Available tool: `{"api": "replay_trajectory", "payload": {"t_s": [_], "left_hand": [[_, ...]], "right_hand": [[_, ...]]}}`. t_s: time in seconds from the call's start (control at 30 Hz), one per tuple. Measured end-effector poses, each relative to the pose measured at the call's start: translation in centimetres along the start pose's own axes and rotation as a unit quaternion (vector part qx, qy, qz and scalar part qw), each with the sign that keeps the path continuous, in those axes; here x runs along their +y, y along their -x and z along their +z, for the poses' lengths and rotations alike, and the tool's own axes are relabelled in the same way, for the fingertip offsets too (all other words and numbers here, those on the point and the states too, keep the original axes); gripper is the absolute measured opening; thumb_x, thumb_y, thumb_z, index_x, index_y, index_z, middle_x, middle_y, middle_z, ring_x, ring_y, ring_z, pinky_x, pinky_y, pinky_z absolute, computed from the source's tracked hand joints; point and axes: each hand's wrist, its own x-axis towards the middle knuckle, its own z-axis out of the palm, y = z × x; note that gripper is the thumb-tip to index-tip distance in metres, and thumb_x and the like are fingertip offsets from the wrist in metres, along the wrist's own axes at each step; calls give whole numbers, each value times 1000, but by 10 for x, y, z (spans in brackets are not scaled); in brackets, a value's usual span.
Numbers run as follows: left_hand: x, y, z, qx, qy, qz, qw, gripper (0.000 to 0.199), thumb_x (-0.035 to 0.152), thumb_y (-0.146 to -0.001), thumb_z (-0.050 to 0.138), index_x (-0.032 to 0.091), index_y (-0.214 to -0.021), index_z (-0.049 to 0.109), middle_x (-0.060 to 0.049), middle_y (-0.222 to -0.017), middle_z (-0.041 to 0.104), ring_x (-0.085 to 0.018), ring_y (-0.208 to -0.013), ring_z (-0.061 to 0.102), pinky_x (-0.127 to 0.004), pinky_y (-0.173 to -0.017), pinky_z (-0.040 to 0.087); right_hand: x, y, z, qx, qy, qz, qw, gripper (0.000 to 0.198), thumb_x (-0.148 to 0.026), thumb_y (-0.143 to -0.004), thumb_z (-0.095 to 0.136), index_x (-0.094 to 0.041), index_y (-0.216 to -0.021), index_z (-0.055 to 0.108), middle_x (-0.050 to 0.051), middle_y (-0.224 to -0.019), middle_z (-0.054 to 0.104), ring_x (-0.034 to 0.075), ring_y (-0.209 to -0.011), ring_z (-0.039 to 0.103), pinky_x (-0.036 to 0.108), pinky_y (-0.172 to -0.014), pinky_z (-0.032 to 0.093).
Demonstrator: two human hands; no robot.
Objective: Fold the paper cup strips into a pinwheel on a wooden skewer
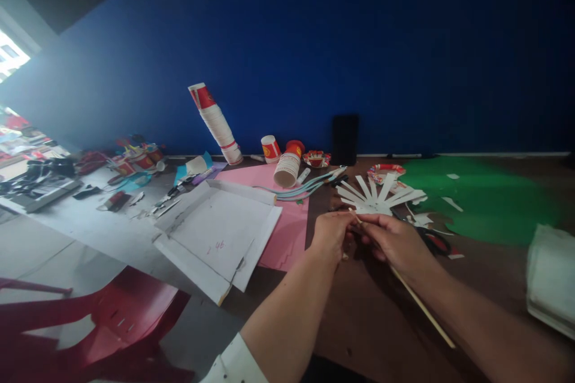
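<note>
My right hand [398, 242] is closed around a thin wooden stick [424, 309], whose long end slants down under my wrist toward the lower right. Beside it, my left hand [332, 233] pinches at the stick's upper end, and the two sets of fingertips meet there. Some of the fingers are hidden, so I cannot make out whether anything else is between them. Just beyond my hands lies a paper cup cut into white strips [372, 197], spread out like a fan. Scissors [433, 241] with dark handles rest to its right, partly covered by paper scraps.
A shallow white box lid [220, 233] and pink paper [291, 233] lie to the left. Near the blue wall stand a leaning stack of paper cups [218, 125] and a dark phone-like slab [345, 139]. Green paper [485, 203] lies right; a red chair [121, 311] stands lower left.
</note>
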Motion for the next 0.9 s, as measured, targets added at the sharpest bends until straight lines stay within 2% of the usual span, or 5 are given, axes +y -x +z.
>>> {"api": "replay_trajectory", "payload": {"t_s": [0.23,0.47,0.6,0.77,0.9], "left_hand": [[2,-1,2,0,12,-18,1000,24,23,-80,73,13,-63,60,4,-51,47,-3,-42,36,-16,-42,25],[4,-2,3,1,8,-32,999,27,21,-80,72,13,-58,59,4,-48,44,-4,-40,36,-17,-42,26],[2,-4,4,7,15,-12,1000,25,19,-79,72,13,-59,58,3,-50,47,-3,-41,37,-16,-43,27],[2,-8,5,11,17,25,999,25,18,-77,74,14,-58,56,5,-49,44,-3,-41,36,-17,-43,27],[7,-7,3,6,20,43,999,31,24,-74,77,16,-56,53,5,-49,42,-4,-41,34,-19,-43,26]], "right_hand": [[-1,-3,-1,-24,-64,16,998,13,-24,-62,72,-21,-74,71,5,-66,67,11,-51,52,18,-31,27],[0,-6,-4,-40,-69,17,997,9,-24,-64,73,-21,-71,69,6,-67,67,13,-51,54,19,-31,27],[-1,-5,-3,-37,-73,22,996,9,-23,-64,73,-22,-73,70,5,-66,66,14,-54,57,19,-31,28],[-4,-2,4,-26,-80,33,996,18,-21,-70,73,-21,-87,71,6,-77,73,13,-59,63,16,-34,37],[-7,0,3,-41,-71,45,996,11,-25,-80,68,-21,-90,70,8,-86,76,15,-66,70,17,-41,48]]}}
